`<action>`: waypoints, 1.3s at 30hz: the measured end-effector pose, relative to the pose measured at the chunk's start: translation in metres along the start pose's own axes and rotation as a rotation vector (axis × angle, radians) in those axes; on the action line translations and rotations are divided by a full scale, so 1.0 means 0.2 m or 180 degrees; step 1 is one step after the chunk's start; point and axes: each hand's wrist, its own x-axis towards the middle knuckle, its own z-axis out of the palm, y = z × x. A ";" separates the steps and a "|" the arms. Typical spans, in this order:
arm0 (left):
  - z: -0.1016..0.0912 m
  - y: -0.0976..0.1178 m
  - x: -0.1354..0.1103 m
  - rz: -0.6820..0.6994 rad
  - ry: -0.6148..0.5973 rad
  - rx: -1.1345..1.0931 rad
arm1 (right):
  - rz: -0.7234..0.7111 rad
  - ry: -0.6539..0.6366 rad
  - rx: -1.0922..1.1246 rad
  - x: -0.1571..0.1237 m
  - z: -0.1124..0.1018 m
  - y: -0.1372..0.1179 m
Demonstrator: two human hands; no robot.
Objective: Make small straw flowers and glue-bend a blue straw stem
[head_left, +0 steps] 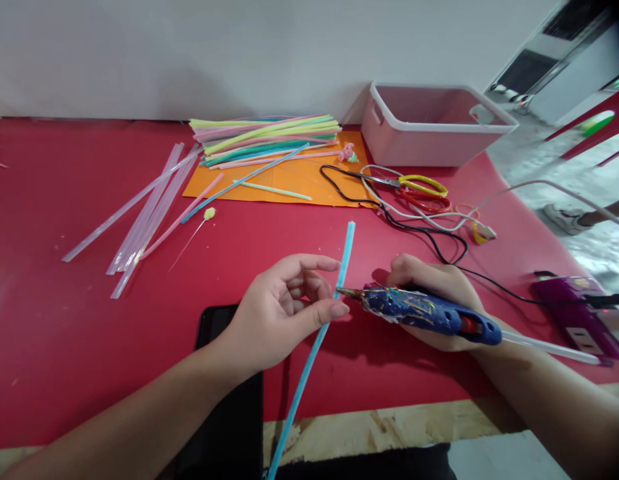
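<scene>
Between the thumb and fingers of my left hand (pixel 284 313) is a blue pipe cleaner (pixel 309 367), slanting from above the hand down past the table's front edge. My right hand (pixel 439 293) grips a blue hot glue gun (pixel 414 310) lying nearly level. Its metal tip meets or nearly meets the pipe cleaner just above my left thumb; I cannot tell if they touch. From the gun's rear sticks a clear glue stick (pixel 549 347). Part of the right hand's fingers is hidden behind the gun.
Several pipe cleaners (pixel 269 140) lie on orange paper (pixel 274 190). Clear glue sticks (pixel 149 213) are at left, scissors (pixel 422 190) and cables (pixel 429 230) at right. A pink basket (pixel 419 140) stands behind. A purple power strip (pixel 574 313) and black phone-like slab (pixel 229 407) lie nearer.
</scene>
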 end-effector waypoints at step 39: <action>-0.01 -0.01 0.00 0.0108 -0.0277 -0.0103 | 0.0001 0.0123 -0.0010 0.00 0.00 0.00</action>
